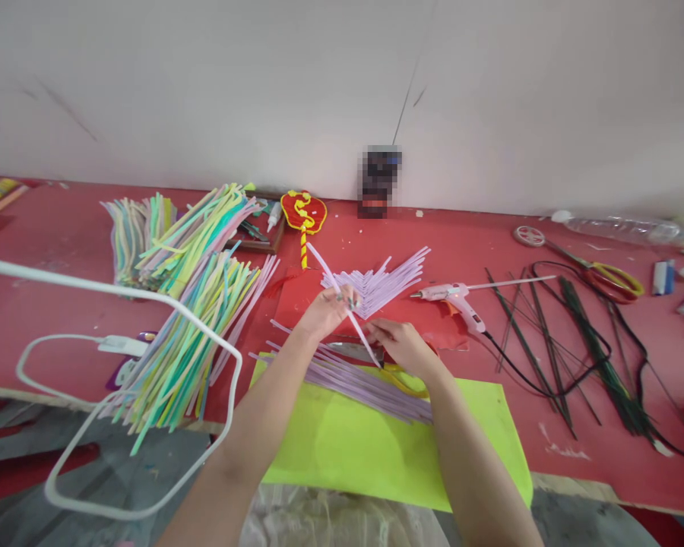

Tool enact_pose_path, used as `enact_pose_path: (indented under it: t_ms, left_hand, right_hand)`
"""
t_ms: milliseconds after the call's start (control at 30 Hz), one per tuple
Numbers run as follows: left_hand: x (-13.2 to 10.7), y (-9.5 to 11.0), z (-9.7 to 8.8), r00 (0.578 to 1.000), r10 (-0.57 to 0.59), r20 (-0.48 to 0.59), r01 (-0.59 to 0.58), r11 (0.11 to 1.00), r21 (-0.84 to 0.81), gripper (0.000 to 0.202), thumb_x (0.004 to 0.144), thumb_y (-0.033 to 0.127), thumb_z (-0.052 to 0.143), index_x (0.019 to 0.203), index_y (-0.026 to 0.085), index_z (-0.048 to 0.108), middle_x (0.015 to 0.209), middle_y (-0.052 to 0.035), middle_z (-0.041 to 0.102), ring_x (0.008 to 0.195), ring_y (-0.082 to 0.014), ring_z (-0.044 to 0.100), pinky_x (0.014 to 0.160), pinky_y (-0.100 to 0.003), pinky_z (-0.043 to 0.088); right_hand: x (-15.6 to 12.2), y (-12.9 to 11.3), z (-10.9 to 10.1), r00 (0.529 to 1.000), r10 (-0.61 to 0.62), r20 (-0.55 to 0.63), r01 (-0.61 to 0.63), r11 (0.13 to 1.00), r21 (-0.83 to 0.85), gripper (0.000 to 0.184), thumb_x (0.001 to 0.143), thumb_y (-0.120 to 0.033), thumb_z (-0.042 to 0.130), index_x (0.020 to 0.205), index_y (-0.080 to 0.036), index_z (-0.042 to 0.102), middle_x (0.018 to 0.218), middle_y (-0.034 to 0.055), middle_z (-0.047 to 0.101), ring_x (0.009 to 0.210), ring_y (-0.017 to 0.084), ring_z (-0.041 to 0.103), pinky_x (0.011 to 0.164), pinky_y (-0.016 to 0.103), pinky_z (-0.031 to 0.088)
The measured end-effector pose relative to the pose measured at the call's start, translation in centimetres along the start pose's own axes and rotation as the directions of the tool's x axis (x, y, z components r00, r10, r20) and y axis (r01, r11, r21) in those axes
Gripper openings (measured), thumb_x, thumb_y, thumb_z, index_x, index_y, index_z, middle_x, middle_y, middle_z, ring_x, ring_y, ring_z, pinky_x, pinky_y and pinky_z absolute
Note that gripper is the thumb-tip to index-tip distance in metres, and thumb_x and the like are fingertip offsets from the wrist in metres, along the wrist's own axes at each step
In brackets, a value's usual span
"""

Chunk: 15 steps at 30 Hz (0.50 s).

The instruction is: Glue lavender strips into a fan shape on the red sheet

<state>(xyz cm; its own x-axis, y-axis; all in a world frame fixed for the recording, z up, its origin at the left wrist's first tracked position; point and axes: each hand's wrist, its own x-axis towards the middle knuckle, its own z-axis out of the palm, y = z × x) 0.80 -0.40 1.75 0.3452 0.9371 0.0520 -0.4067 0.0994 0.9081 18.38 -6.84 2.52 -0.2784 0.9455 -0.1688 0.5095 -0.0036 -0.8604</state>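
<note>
My left hand [326, 310] pinches a single lilac strip [342, 300] near its middle, fingers closed on it. My right hand [402, 346] grips the lower end of the same strip, fingers curled. Just beyond the hands lies a chevron-shaped fan of lilac strips [384, 282] on red paper [302, 296]. Below my hands a loose bundle of lilac strips [353, 380] rests across a lime-green sheet [376, 448]. Scissors [356, 351] lie partly hidden under my right hand.
A pink hot glue gun [459, 296] lies to the right with its black cord [570, 365]. Dark green wires [593, 342] and red-handled scissors [598, 275] sit farther right. Piles of pastel strips [194, 304] fill the left. A white cable [119, 395] loops over the front edge. A red-and-yellow ornament [303, 213] lies by the wall.
</note>
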Motion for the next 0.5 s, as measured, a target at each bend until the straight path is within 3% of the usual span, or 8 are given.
enact_pose_path:
  t_ms: [100, 167, 267, 333, 400, 500]
  left_hand:
    - [0.1, 0.2, -0.9, 0.979, 0.049, -0.198, -0.02, 0.989, 0.147, 0.051, 0.085, 0.067, 0.043, 0.063, 0.022, 0.051, 0.069, -0.0023, 0.046, 0.075, -0.0154, 0.053, 0.071, -0.035, 0.048]
    - [0.4, 0.4, -1.5, 0.96, 0.104, -0.259, -0.052, 0.978, 0.2, 0.048, 0.092, 0.062, 0.029, 0.075, 0.025, 0.054, 0.079, -0.0031, 0.051, 0.083, -0.0156, 0.055, 0.076, -0.035, 0.049]
    - [0.8, 0.2, -2.0, 0.947, 0.113, -0.299, -0.074, 0.987, 0.141, 0.039, 0.092, 0.057, 0.036, 0.081, 0.026, 0.056, 0.088, -0.0029, 0.057, 0.089, -0.0153, 0.058, 0.079, -0.035, 0.049]
    - [1.1, -0.1, -1.8, 0.95, 0.065, -0.306, -0.064, 0.998, 0.015, 0.031, 0.088, 0.051, 0.05, 0.078, 0.023, 0.058, 0.085, -0.0017, 0.06, 0.084, -0.0135, 0.06, 0.079, -0.032, 0.049]
    - [1.1, -0.5, -1.3, 0.961, -0.005, -0.277, -0.032, 0.991, -0.13, 0.024, 0.078, 0.043, 0.067, 0.073, 0.021, 0.06, 0.08, 0.0002, 0.061, 0.077, -0.0108, 0.059, 0.075, -0.028, 0.048]
    - [1.0, -1.0, -0.4, 0.979, -0.075, -0.187, 0.028, 0.97, -0.24, 0.025, 0.062, 0.036, 0.081, 0.068, 0.018, 0.065, 0.076, 0.0018, 0.064, 0.069, -0.0079, 0.058, 0.069, -0.023, 0.046]
  right_hand:
    - [-0.2, -0.6, 0.1, 0.997, -0.022, 0.07, 0.013, 0.992, 0.122, 0.039, 0.092, -0.049, 0.042, 0.091, -0.021, 0.07, 0.091, 0.0061, 0.074, 0.089, 0.022, 0.069, 0.081, 0.034, 0.051]
    - [-0.5, -1.0, 0.2, 0.982, -0.059, 0.18, 0.016, 0.972, 0.233, 0.04, 0.09, -0.052, 0.046, 0.097, -0.021, 0.07, 0.095, 0.0062, 0.074, 0.092, 0.021, 0.068, 0.084, 0.034, 0.051]
    - [-0.7, -1.4, 0.3, 0.956, -0.129, 0.263, 0.019, 0.922, 0.387, 0.039, 0.084, -0.048, 0.059, 0.112, -0.021, 0.064, 0.095, 0.0049, 0.074, 0.092, 0.019, 0.068, 0.084, 0.033, 0.052]
    - [-0.8, -1.5, 0.4, 0.971, -0.145, 0.192, 0.037, 0.878, 0.477, 0.052, 0.081, -0.044, 0.065, 0.127, -0.022, 0.054, 0.091, 0.0038, 0.073, 0.085, 0.017, 0.068, 0.081, 0.032, 0.053]
    - [-0.6, -1.3, 0.5, 0.991, -0.131, 0.04, 0.086, 0.825, 0.559, 0.057, 0.081, -0.044, 0.065, 0.131, -0.023, 0.049, 0.087, 0.0034, 0.073, 0.078, 0.015, 0.067, 0.076, 0.032, 0.054]
    - [-0.1, -0.6, 0.5, 0.966, -0.078, -0.247, 0.225, 0.727, 0.649, 0.033, 0.082, -0.043, 0.064, 0.107, -0.022, 0.064, 0.076, 0.0012, 0.071, 0.067, 0.013, 0.065, 0.067, 0.029, 0.053]
